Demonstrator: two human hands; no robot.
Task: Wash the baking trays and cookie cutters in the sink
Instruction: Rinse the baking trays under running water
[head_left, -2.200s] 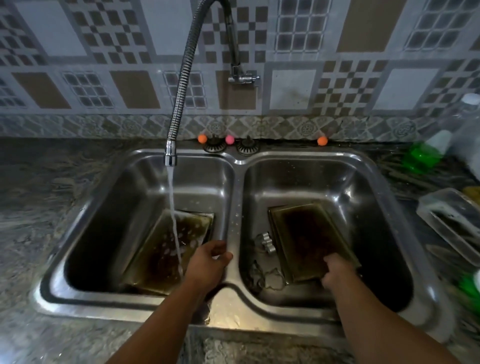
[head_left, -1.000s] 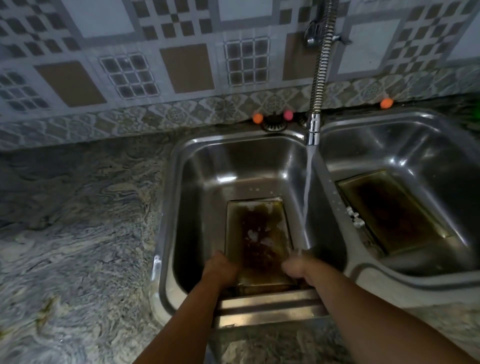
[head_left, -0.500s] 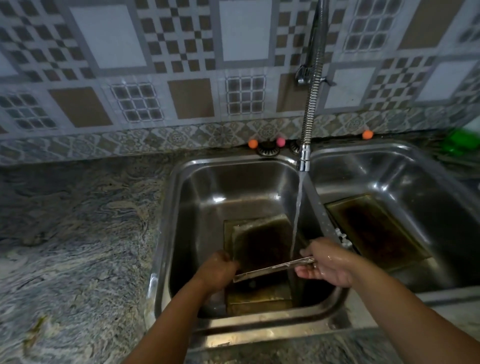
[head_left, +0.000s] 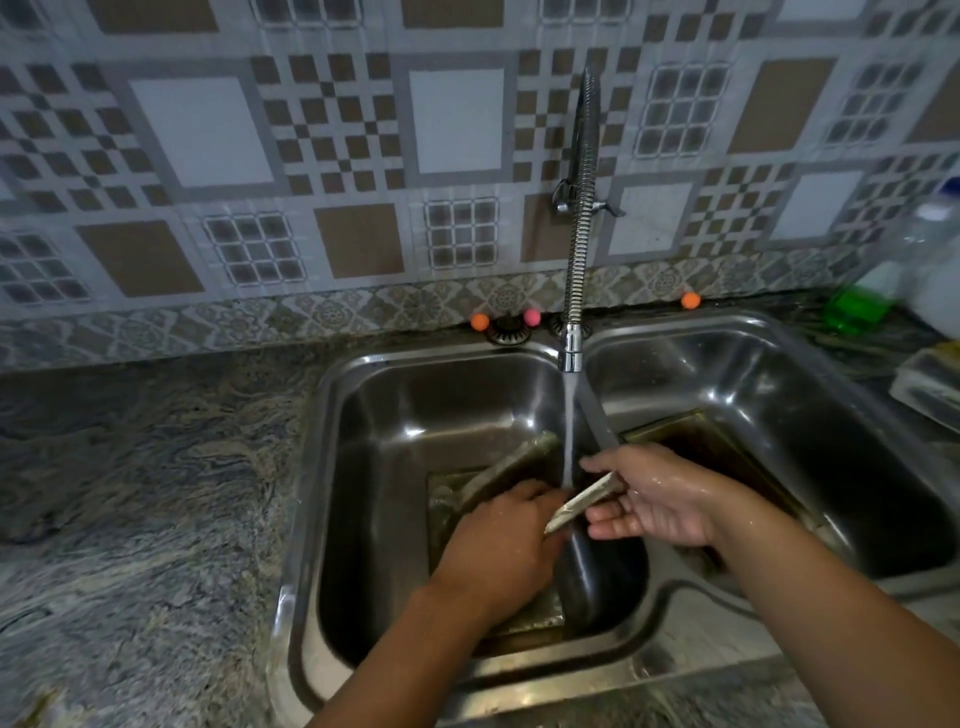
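Where patterned tiles (head_left: 457, 124) meet marbled counter (head_left: 145, 493), a steel sink (head_left: 363, 415) sits.

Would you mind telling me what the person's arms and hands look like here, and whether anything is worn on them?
Both forearms are bare, with no sleeves in view. Neither the left hand nor the right hand wears a glove, and I see no rings, watch or bracelet. The right hand and wrist glisten with water droplets.

Faucet hose (head_left: 580, 234) & stream over left basin (head_left: 374, 467) ctr
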